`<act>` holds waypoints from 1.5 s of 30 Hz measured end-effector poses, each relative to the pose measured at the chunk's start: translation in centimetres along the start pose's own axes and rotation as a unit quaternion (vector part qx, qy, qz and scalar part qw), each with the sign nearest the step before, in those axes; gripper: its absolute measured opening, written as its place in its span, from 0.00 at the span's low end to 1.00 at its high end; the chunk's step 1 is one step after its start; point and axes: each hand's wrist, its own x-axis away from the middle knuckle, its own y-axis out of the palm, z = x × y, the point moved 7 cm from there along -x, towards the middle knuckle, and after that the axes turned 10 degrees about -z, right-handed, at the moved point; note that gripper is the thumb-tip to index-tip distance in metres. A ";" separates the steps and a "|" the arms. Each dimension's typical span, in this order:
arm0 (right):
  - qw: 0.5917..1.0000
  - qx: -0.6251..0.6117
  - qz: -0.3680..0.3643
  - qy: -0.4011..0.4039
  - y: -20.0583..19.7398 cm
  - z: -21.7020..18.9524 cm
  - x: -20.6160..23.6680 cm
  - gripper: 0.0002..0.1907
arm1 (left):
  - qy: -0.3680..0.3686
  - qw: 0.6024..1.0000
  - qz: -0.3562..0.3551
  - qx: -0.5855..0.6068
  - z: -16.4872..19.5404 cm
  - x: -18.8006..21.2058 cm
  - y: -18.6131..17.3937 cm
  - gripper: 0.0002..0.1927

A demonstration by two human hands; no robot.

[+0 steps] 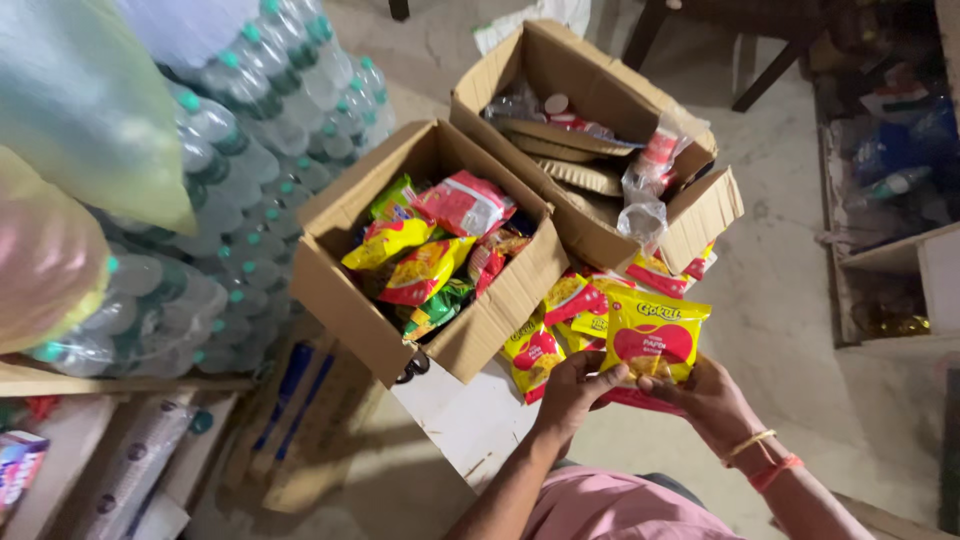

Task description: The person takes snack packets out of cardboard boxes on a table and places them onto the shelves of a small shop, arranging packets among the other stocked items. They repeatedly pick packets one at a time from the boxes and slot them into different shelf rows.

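Note:
A yellow snack packet with a red panel [655, 335] is held up in front of me by both hands. My left hand [575, 388] grips its lower left edge, and my right hand [705, 392] grips its lower right edge. Under the packet lies a loose pile of similar yellow and red snack packets [545, 345] on a white surface [465, 415]. Just left of the pile stands an open cardboard box [345, 290] filled with several mixed snack packets [430, 255].
A second open cardboard box [705, 215] behind holds paper plates and plastic-wrapped items. Shrink-wrapped packs of water bottles [250, 180] are stacked at the left. A wooden crate [915, 270] stands at the right, chair legs at the top.

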 end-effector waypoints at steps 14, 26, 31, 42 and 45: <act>0.992 -0.100 -0.051 0.059 2.2 0.6 3.5 0.30 | 0.117 0.983 0.144 0.009 0.9 4.6 2.5 0.19; 0.965 -0.231 -0.111 0.052 1.6 7.7 9.3 0.23 | 0.096 0.970 0.222 0.018 -8.7 11.2 5.6 0.30; 0.963 -0.229 -0.134 0.047 3.1 8.0 9.7 0.23 | 0.152 0.953 0.246 0.090 -8.1 13.6 5.8 0.29; 0.943 -0.270 -0.197 -0.003 8.7 6.9 7.6 0.21 | 0.255 0.929 0.249 0.102 -2.9 18.5 4.2 0.28; 0.938 -0.248 -0.241 0.005 12.5 6.4 5.9 0.24 | 0.239 0.918 0.292 0.122 -2.6 21.4 1.7 0.27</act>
